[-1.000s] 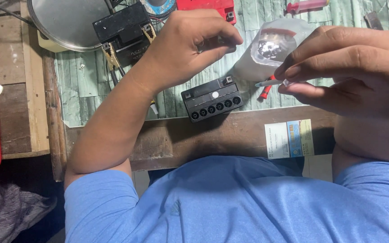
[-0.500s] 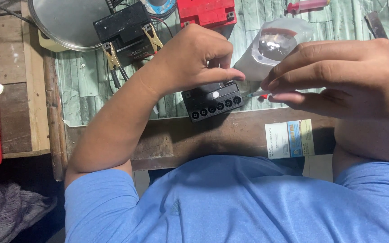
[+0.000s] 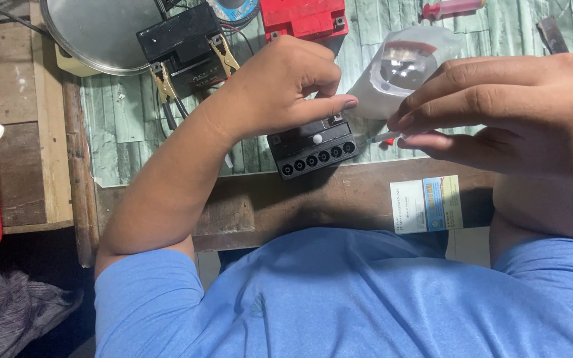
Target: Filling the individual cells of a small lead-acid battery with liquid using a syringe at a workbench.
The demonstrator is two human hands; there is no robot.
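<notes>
Since the frame half a second ago, the left hand (image 3: 286, 86) has been drawing its thumb forward over the small black battery (image 3: 313, 147), and the right hand (image 3: 499, 113) has been easing back to three o'clock. The left hand is resting on the battery's top, fingers curled together, thumb stretched toward three o'clock. The right hand is pinching a thin tool (image 3: 382, 138) between closed fingertips, its tip pointing at nine o'clock, just beside the battery. The battery is lying on the wooden bench edge (image 3: 300, 199), six round holes facing the person. At twelve o'clock are sitting a clamped black battery (image 3: 180, 40), a red battery (image 3: 303, 16) and a clear plastic bag (image 3: 406, 63).
</notes>
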